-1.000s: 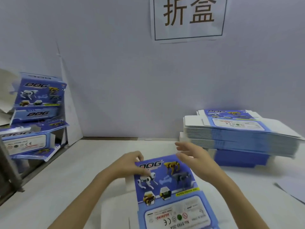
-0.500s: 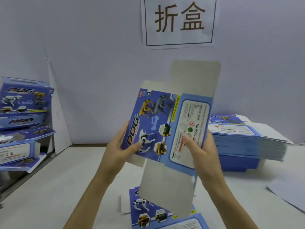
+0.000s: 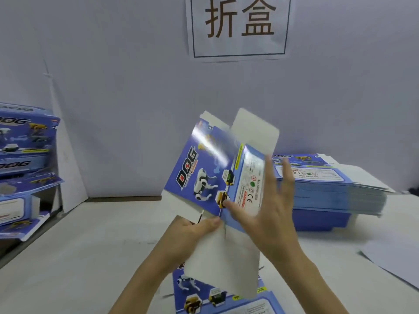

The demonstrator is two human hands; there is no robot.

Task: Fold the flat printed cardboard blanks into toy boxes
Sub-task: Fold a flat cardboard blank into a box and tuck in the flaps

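Note:
I hold a blue printed blank (image 3: 204, 168) marked DOG up in front of me, its white flaps sticking out above and below. My left hand (image 3: 195, 227) pinches its lower edge near the fold line, thumb on the front. My right hand (image 3: 265, 205) lies flat with spread straight fingers on the warning-label panel, thumb tip at the crease. Another flat blank (image 3: 204, 295) lies on the table under my arms. A tall stack of flat blanks (image 3: 328, 189) stands at the right.
Folded DOG boxes (image 3: 25, 155) are piled at the left edge beside a white board. A paper sign with two characters (image 3: 239, 26) hangs on the wall behind. A loose white sheet (image 3: 394, 261) lies at the right. The white table (image 3: 90, 245) spreads between them.
The blank was lifted off the table and turned upright. Since half a second ago my left hand slid down to the lower edge and my right hand opened flat against the label panel.

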